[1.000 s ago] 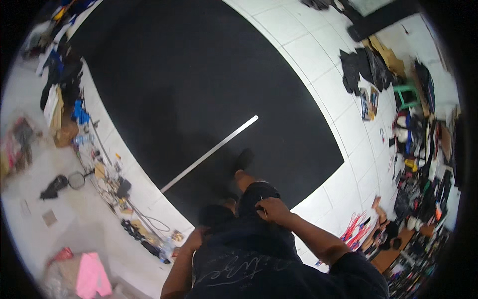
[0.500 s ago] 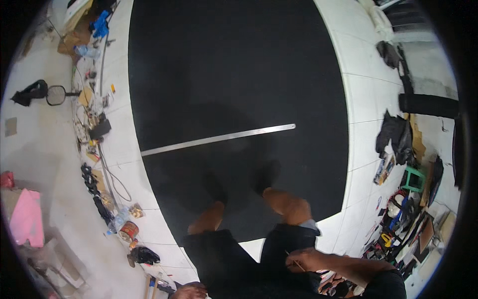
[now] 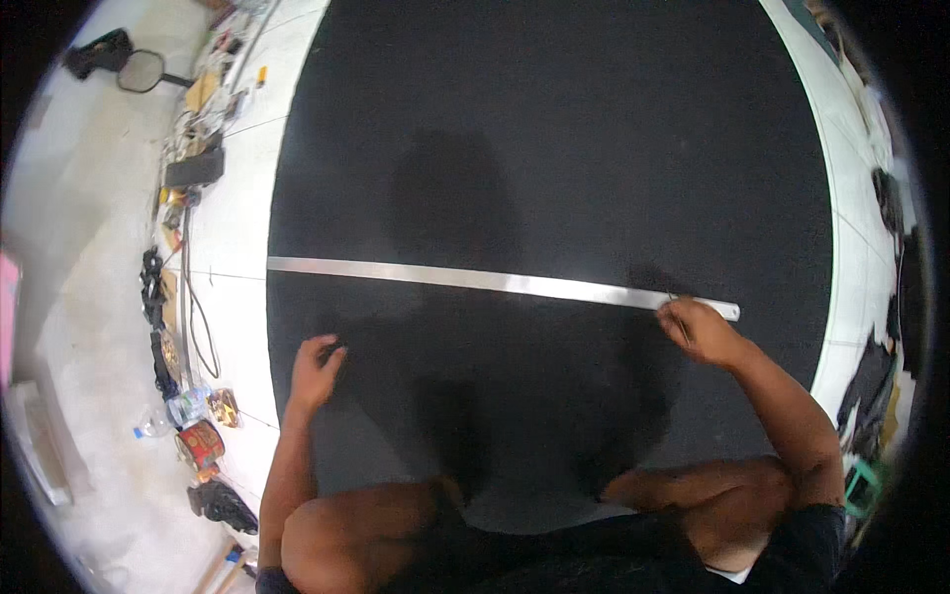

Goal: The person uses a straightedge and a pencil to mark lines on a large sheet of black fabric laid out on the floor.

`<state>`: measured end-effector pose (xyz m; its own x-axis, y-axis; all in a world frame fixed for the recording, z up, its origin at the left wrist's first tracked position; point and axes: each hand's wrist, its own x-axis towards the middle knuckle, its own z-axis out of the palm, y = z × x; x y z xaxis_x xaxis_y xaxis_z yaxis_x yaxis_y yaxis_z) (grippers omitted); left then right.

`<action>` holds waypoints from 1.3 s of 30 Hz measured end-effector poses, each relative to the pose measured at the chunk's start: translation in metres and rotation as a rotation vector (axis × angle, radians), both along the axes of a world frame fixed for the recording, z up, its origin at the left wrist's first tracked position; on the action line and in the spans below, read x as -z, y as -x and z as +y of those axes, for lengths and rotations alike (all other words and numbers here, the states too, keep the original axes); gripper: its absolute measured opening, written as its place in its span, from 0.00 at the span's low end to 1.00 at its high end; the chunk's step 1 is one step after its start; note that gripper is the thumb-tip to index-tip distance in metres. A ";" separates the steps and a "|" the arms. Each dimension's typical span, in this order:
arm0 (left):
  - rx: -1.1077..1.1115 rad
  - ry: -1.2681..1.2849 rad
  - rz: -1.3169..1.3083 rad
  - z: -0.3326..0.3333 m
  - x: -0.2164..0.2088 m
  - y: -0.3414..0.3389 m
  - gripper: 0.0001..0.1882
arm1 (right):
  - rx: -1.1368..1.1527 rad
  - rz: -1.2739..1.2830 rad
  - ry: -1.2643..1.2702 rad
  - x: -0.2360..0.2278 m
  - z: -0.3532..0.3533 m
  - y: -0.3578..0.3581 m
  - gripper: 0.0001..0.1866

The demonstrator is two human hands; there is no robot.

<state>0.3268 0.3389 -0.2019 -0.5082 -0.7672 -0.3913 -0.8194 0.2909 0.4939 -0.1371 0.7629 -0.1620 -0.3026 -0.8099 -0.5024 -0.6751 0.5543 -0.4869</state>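
A long steel ruler [image 3: 445, 275] lies across a large black sheet of material [image 3: 594, 148], its left end at the sheet's left edge. My right hand [image 3: 701, 332] is closed around a thin pen-like stick [image 3: 685, 331], with the fingertips at the ruler's near edge, close to its right end. What kind of stick it is cannot be made out. Over the sheet, nearer to me than the ruler's left part, my left hand [image 3: 316, 370] hovers with thumb and fingers apart and nothing in it.
White floor tiles [image 3: 242, 228] border the sheet. Along the left wall lie a black box [image 3: 196, 168], a cable [image 3: 201, 322], a red tin [image 3: 201, 445], a plastic bottle [image 3: 186, 406] and a black bag [image 3: 224, 505]. At the lower right is a green stool [image 3: 861, 487].
I have crouched from standing, so the sheet and ruler look closer. Both hands have come forward over the sheet, the right one bringing its stick to the ruler.
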 end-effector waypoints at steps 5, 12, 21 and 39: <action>-0.117 0.327 0.078 -0.025 0.060 0.020 0.19 | 0.137 -0.183 -0.100 0.009 0.014 0.006 0.13; -0.265 0.451 0.135 -0.096 0.084 0.033 0.39 | 0.216 0.203 -0.032 -0.014 0.034 0.044 0.13; -0.273 0.112 -0.137 -0.137 0.081 0.042 0.70 | 0.108 0.386 -0.162 -0.032 0.022 0.030 0.09; -0.193 0.141 -0.307 -0.144 0.085 0.054 0.75 | 0.127 0.210 -0.206 -0.003 -0.003 0.027 0.07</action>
<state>0.2732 0.1945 -0.2870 -0.2244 -0.8946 -0.3865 -0.9693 0.1642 0.1829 -0.1641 0.7597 -0.1586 -0.5089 -0.6471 -0.5677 -0.6682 0.7127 -0.2134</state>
